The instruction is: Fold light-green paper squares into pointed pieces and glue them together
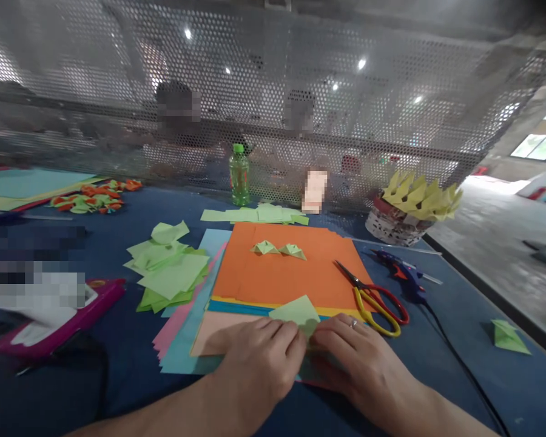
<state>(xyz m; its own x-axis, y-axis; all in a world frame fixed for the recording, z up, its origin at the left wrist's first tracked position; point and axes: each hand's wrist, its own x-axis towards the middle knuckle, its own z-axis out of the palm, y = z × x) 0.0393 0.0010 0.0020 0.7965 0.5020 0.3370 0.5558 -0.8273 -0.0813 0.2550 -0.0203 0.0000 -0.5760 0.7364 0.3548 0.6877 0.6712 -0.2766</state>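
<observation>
My left hand (268,358) and my right hand (355,358) meet at the near edge of a paper stack, fingers curled in. Both grip a light green paper square (296,311), whose far corner points away from me; its near part is hidden under my fingers. Just beyond it lies the orange paper (282,276) on top of the stack. Two small folded green paper pieces (278,249) rest side by side there. Scissors (368,297) with red and yellow handles lie to the right of my right hand, blades on the orange sheet.
Loose green squares (173,267) are piled at left, green strips (259,214) behind. A green bottle (239,177) stands near the mesh panel (264,79). At right are a glue gun (404,276) with its cord, a folded green piece (509,337) and a pot-like paper craft (409,209).
</observation>
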